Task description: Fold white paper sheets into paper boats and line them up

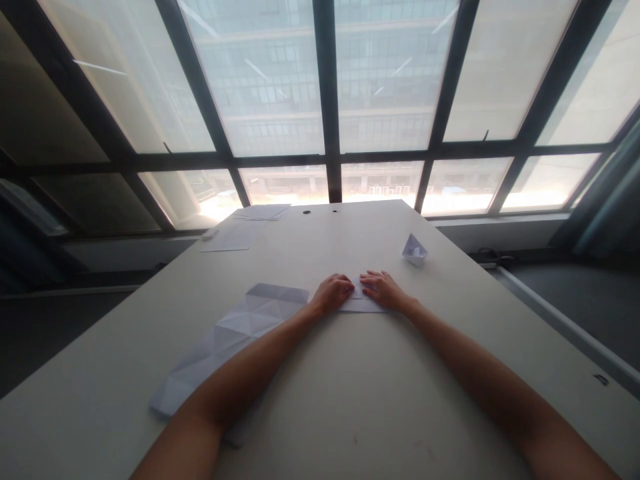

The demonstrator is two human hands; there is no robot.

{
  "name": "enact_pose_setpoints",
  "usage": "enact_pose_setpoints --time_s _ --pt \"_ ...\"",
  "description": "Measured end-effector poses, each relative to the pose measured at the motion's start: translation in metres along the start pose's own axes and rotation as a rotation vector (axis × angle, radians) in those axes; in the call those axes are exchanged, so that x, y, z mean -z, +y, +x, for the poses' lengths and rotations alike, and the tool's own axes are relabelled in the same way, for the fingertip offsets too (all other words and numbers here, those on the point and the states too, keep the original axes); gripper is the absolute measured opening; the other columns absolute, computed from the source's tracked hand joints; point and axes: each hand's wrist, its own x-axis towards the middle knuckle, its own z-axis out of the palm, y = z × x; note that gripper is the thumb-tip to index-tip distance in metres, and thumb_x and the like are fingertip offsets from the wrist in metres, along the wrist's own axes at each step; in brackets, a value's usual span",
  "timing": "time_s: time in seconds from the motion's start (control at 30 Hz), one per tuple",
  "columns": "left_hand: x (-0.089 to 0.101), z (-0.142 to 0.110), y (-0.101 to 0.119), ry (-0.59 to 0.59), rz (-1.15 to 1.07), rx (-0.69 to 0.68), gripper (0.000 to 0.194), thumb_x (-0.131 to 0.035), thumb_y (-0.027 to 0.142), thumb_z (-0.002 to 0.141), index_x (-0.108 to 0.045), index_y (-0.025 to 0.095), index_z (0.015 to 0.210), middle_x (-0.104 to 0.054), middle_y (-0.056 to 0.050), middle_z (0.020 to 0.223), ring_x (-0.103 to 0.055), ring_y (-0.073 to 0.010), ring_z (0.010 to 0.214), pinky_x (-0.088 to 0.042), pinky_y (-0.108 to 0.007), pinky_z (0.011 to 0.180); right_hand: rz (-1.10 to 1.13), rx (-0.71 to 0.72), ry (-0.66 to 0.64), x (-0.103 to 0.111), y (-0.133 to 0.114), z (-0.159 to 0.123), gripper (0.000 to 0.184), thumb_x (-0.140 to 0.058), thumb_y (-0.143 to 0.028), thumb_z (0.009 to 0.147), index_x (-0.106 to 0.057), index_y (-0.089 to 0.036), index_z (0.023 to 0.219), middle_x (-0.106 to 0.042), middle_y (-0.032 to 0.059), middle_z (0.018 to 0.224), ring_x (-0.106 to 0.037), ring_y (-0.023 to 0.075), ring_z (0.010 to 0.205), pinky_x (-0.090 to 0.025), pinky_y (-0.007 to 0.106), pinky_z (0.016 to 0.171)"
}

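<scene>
A partly folded white paper lies on the white table in front of me, its straight edge facing me. At its left end is my left hand, the fingers curled in and pinching the paper. My right hand rests on the right part of the paper with its fingers stretched out. Both hands cover much of the sheet, so its full shape is hidden. To the right, beyond my right hand, stands a small folded paper boat.
A large creased paper sheet lies left, partly under my left forearm. Flat papers lie at the far left of the table. Two dark round spots mark the far end. Framed windows rise behind; a curtain hangs right.
</scene>
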Motion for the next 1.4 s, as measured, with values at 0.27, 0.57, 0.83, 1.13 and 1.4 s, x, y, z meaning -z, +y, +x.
enact_pose_setpoints --time_s 0.27,0.57,0.83,1.13,1.4 --pt "-0.009 0.001 -0.005 -0.083 -0.034 -0.153 0.037 -0.055 0.03 0.094 -0.067 0.025 0.129 -0.061 -0.006 0.138 -0.054 -0.0218 0.129 -0.04 -0.036 0.113 0.01 -0.012 0.019 0.0 -0.002 -0.001 0.036 -0.059 -0.033 0.094 -0.065 -0.028 0.129 -0.058 0.0102 0.141 -0.045 0.0268 0.139 -0.028 0.055 0.116" --pt "-0.005 0.0 -0.001 -0.031 -0.089 -0.098 0.024 -0.058 0.032 0.094 -0.077 0.026 0.107 -0.072 -0.005 0.114 -0.067 -0.0198 0.106 -0.047 -0.033 0.103 0.087 0.042 -0.016 0.004 -0.005 -0.001 0.045 -0.06 -0.031 0.092 -0.057 -0.027 0.137 -0.057 0.0108 0.143 -0.041 0.0267 0.142 -0.023 0.056 0.117" --pt "-0.007 -0.001 0.001 -0.261 0.07 -0.077 0.055 -0.04 0.042 0.103 -0.032 0.027 0.156 -0.033 -0.007 0.16 -0.026 -0.0294 0.149 -0.021 -0.052 0.12 0.132 0.014 -0.009 0.001 -0.002 -0.001 0.078 -0.062 -0.03 0.089 -0.024 -0.026 0.157 -0.058 0.0113 0.141 -0.046 0.026 0.138 -0.021 0.058 0.118" --pt "-0.002 0.0 0.005 -0.298 0.052 -0.074 0.059 -0.039 0.046 0.103 -0.028 0.026 0.157 -0.028 -0.009 0.162 -0.024 -0.0289 0.15 -0.018 -0.052 0.12 0.088 0.002 -0.036 -0.004 0.002 0.0 0.068 -0.059 -0.035 0.092 -0.033 -0.028 0.154 -0.042 0.0121 0.154 -0.038 0.027 0.143 -0.019 0.058 0.118" --pt "0.006 -0.003 0.004 -0.361 0.02 -0.154 0.086 -0.056 0.066 0.089 -0.025 0.025 0.158 -0.022 -0.014 0.163 -0.019 -0.0296 0.151 -0.008 -0.052 0.121 0.08 0.049 0.016 -0.003 -0.002 0.001 0.056 -0.063 -0.029 0.09 -0.049 -0.027 0.144 -0.056 0.0106 0.144 -0.042 0.0276 0.141 -0.026 0.057 0.116"
